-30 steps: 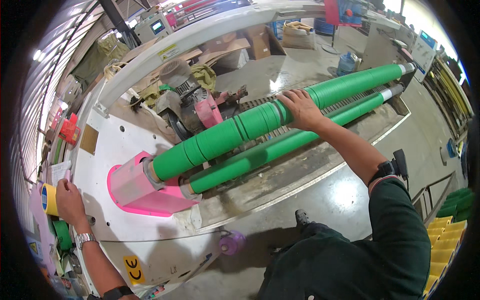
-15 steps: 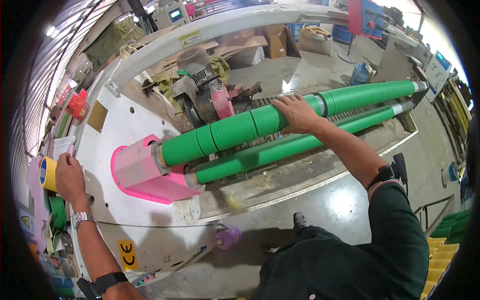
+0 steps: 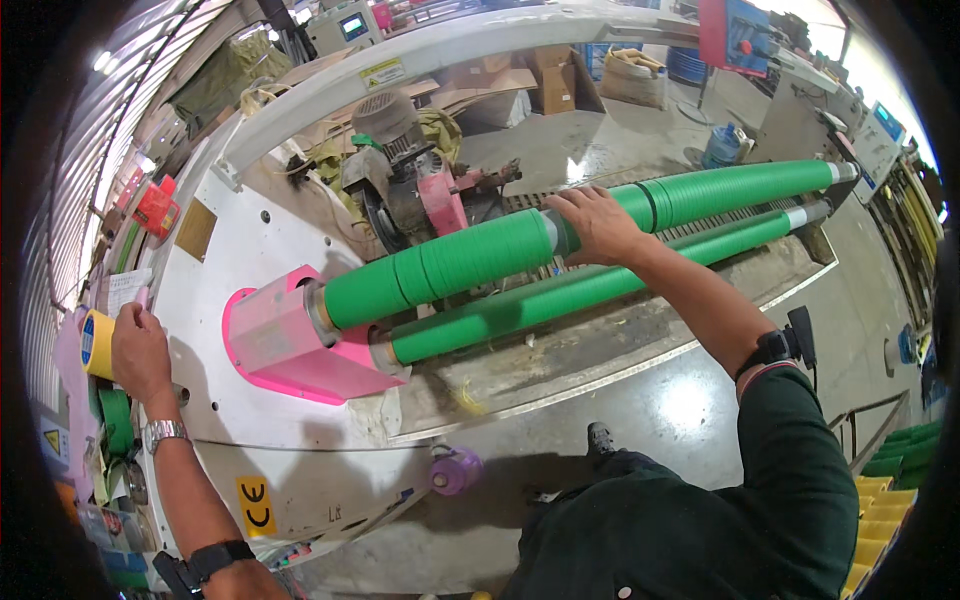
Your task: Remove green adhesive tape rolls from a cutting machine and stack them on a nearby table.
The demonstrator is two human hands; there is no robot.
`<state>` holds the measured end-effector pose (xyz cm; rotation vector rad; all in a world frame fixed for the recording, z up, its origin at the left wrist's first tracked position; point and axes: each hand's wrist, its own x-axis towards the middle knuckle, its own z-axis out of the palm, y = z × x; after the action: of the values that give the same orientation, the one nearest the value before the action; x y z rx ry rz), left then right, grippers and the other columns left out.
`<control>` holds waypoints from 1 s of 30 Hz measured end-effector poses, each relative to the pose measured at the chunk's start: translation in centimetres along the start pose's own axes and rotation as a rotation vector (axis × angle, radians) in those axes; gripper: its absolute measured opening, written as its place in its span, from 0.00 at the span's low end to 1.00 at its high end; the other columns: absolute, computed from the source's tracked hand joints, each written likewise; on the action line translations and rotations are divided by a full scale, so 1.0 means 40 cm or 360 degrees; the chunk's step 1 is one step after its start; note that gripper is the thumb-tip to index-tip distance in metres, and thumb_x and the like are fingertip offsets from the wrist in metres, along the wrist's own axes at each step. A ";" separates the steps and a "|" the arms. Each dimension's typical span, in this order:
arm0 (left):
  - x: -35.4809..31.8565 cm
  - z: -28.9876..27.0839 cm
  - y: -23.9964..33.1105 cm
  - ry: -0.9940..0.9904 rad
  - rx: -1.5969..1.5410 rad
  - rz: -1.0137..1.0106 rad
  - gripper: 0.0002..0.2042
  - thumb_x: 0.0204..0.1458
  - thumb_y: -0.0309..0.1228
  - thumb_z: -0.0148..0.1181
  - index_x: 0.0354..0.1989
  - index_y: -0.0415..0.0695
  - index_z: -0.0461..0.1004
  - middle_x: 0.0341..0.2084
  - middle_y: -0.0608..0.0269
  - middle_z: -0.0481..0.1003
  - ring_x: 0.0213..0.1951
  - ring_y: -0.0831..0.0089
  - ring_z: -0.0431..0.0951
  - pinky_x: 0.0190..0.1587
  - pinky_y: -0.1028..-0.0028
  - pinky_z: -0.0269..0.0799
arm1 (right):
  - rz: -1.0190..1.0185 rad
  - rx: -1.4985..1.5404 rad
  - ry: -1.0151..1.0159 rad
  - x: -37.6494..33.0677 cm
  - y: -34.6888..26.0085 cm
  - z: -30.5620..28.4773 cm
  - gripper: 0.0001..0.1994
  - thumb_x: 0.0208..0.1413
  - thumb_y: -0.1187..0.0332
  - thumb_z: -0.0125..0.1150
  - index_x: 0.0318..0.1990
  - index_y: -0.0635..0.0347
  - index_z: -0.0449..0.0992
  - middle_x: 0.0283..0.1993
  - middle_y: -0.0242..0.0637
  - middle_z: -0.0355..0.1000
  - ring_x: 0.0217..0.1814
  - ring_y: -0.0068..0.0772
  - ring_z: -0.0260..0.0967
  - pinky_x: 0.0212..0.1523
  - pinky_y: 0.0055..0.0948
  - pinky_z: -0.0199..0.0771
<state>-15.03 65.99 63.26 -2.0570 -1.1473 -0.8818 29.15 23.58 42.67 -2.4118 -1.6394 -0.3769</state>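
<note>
Green upper roll (image 3: 450, 265) gripped by outstretched right hand (image 3: 597, 224); left hand (image 3: 140, 350) holding yellow tape roll (image 3: 96, 343).

The right hand (image 3: 598, 225) covers part of the upper green roll (image 3: 450, 265), hiding the gap beneath its palm. At nine o'clock, the left hand (image 3: 140, 350) masks half the yellow tape roll (image 3: 97, 343). The motor's (image 3: 395, 150) far side stays unseen.

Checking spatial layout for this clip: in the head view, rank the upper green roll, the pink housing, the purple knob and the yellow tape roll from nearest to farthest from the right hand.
From the right hand:
1. Upper green roll, under the palm.
2. Pink housing, at the rolls' left end.
3. Purple knob, below on the white panel's edge.
4. Yellow tape roll, far left, by the left hand.
</note>
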 end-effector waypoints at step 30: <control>-0.003 -0.011 0.015 0.0004 0.0075 -0.0083 0.11 0.57 0.40 0.52 0.40 0.52 0.79 0.35 0.58 0.81 0.36 0.52 0.80 0.35 0.54 0.74 | 0.0047 -0.0038 0.0095 -0.014 -0.027 -0.004 0.48 0.30 0.57 0.80 0.65 0.52 0.62 0.61 0.41 0.66 0.64 0.48 0.61 0.66 0.47 0.58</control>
<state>-14.69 65.32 63.31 -1.9956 -1.2141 -0.8739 27.92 23.45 42.69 -2.4147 -1.5813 -0.4613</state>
